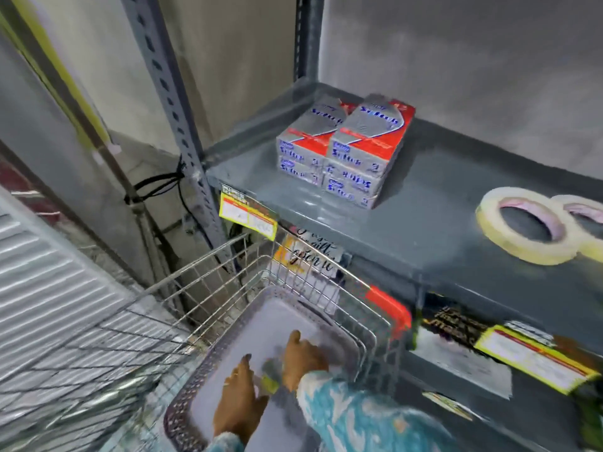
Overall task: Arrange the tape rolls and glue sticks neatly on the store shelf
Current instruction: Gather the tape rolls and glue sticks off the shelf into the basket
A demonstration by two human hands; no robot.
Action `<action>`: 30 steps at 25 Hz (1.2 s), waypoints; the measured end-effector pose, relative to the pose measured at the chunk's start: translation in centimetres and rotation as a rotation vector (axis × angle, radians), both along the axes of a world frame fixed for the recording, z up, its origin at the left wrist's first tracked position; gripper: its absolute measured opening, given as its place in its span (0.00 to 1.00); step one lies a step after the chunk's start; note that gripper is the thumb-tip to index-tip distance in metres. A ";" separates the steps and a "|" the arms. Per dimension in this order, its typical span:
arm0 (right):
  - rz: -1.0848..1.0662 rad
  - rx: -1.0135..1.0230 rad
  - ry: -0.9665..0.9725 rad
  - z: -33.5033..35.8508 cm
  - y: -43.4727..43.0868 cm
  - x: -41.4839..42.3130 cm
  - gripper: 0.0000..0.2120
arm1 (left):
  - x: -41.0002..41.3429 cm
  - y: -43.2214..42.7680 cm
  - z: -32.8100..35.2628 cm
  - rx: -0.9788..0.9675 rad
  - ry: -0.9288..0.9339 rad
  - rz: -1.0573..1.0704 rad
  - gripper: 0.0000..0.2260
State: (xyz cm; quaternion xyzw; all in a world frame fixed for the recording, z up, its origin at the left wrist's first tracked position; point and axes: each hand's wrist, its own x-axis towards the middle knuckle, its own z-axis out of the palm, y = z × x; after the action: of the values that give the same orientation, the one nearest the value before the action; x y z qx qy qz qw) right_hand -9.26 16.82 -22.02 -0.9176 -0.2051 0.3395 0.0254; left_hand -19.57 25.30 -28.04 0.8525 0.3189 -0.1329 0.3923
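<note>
Picking-up step: both hands reach into the grey tray (228, 308) at 6 o'clock. The left hand (239, 391) lies flat and empty; whether the right hand (301, 357) grips the blurred yellow-green item (270, 380) is unclear. Tape rolls (525, 225) lie on the shelf (424, 203) at 3 o'clock; next, lift it there.

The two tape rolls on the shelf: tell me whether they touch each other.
Touching. The head view shows the nearer tape roll lying flat on the shelf, its right rim overlapping the second tape roll with no gap between them.
</note>
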 end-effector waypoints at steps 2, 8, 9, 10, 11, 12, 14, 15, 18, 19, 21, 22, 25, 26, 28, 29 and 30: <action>-0.020 -0.042 -0.003 -2.7 0.7 -0.1 0.19 | 0.5 0.8 -2.0 0.004 0.032 -0.011 0.36; -0.143 -0.063 0.031 -4.3 0.8 -0.3 0.21 | 0.4 1.3 -3.9 0.015 0.087 -0.016 0.34; -0.158 -0.052 0.048 -3.4 0.5 -0.2 0.21 | 0.3 1.6 -2.8 0.058 0.100 0.008 0.31; -0.164 -0.027 0.066 -2.0 0.1 0.1 0.22 | 0.5 1.6 -1.5 0.150 0.055 0.038 0.28; -0.149 0.004 0.077 -0.6 0.0 0.3 0.23 | 0.7 1.8 0.1 0.229 -0.033 0.057 0.24; -0.124 0.044 0.061 1.3 0.0 0.5 0.23 | 1.6 1.9 2.3 0.250 -0.093 0.030 0.24; -0.074 0.177 -0.049 5.6 0.3 0.6 0.19 | 3.5 2.1 6.8 0.274 -0.258 0.004 0.29; -0.074 0.287 -0.139 8.0 0.0 0.7 0.17 | 4.9 1.8 9.4 0.321 -0.389 0.035 0.27; -0.063 0.667 -0.425 14.8 -2.1 1.6 0.12 | 8.6 0.4 17.3 0.395 -0.857 0.107 0.18; -0.065 0.769 -0.555 16.8 -3.4 2.5 0.11 | 10.1 -0.3 20.2 0.361 -1.019 0.077 0.15; -0.122 0.884 -0.848 20.2 -7.3 4.9 0.09 | 13.4 -3.4 25.4 0.309 -1.224 -0.060 0.11; -0.153 0.875 -0.952 21.6 -9.8 6.3 0.09 | 15.1 -5.7 27.3 0.292 -1.254 -0.152 0.11; -0.310 0.779 -1.105 23.9 -18.3 9.8 0.11 | 18.9 -13.7 30.1 0.346 -1.183 -0.536 0.13; -0.375 0.734 -1.132 24.4 -21.8 10.8 0.11 | 19.8 -16.8 30.2 0.383 -1.133 -0.680 0.13; -0.428 0.630 -1.168 24.9 -27.4 12.4 0.11 | 20.9 -21.4 29.8 0.407 -1.019 -0.907 0.13; -0.435 0.578 -1.164 25.0 -30.3 13.0 0.11 | 21.4 -23.4 29.4 0.393 -0.956 -0.970 0.15; -0.451 0.520 -1.124 25.0 -33.1 13.5 0.12 | 21.8 -25.2 29.2 0.375 -0.880 -0.993 0.19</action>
State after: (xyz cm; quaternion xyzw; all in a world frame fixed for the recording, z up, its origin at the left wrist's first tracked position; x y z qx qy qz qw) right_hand 4.28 -16.23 3.01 -0.9395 -0.0650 -0.2659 0.2059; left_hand 2.27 0.05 1.12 0.9257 -0.2810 0.1191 0.2237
